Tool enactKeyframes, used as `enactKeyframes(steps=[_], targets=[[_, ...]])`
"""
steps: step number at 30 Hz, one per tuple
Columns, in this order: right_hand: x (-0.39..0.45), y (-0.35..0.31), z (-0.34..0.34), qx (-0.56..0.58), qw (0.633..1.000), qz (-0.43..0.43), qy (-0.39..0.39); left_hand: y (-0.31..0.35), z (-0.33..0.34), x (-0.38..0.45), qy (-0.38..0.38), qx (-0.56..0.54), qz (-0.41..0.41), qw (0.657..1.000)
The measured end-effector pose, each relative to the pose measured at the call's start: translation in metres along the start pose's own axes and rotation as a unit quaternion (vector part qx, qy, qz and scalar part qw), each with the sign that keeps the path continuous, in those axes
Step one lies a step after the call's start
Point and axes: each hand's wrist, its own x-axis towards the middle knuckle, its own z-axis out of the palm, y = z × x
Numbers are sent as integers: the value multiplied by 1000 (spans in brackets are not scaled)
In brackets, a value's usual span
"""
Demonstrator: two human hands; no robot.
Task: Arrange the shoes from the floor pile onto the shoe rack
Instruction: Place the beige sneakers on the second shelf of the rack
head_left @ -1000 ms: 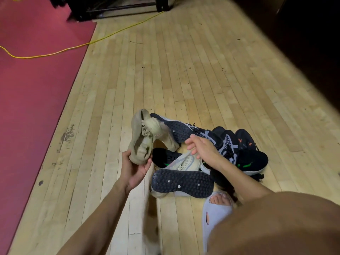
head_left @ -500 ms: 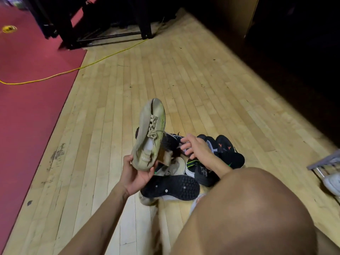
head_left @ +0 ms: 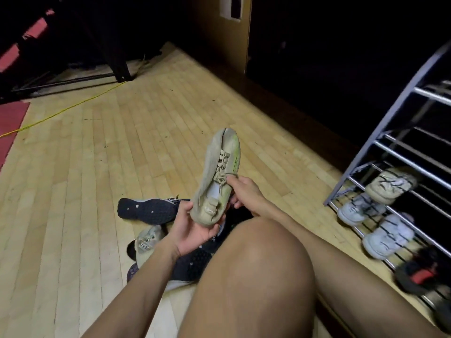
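Note:
A worn beige sneaker [head_left: 217, 174] with laces and a green-tinted side is held up above the floor pile, toe pointing away. My left hand [head_left: 192, 228] grips its heel from below. My right hand [head_left: 244, 191] touches its right side near the laces. Below them lies the pile: a dark shoe sole-up [head_left: 148, 211], another beige shoe [head_left: 148, 240] and dark shoes partly hidden by my arm and knee. The metal shoe rack [head_left: 402, 152] stands at the right, with a beige shoe [head_left: 388, 186], two white sneakers [head_left: 361, 208] [head_left: 388, 237] and a black and red shoe [head_left: 422, 276] on its low bars.
My bare knee [head_left: 256, 264] fills the lower middle and hides part of the pile. A yellow cable [head_left: 73, 107] runs across the wooden floor toward a dark metal stand [head_left: 117, 62] at the back left. A red mat [head_left: 12, 120] lies at the far left. Dark wall behind.
The view has swung right, bringing the rack into sight. The beige sneaker has been carried right and up, and my right hand has left the pile and come onto it.

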Motion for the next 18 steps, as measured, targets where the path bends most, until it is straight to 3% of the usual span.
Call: enactKeyframes(steps=[4,9,15,18], targets=[[-10,10,-59,26,998,15,62,-11,52,27,-27,131,-46,990],[-40,26,-148,16,991,12,132,-28,108,71,8,332,-77,940],[-78,47,-217,24,979,39,199,-47,182,103,-48,535,-122,834],[-97,50,-244,28,975,56,213,-48,228,115,-88,619,-155,765]])
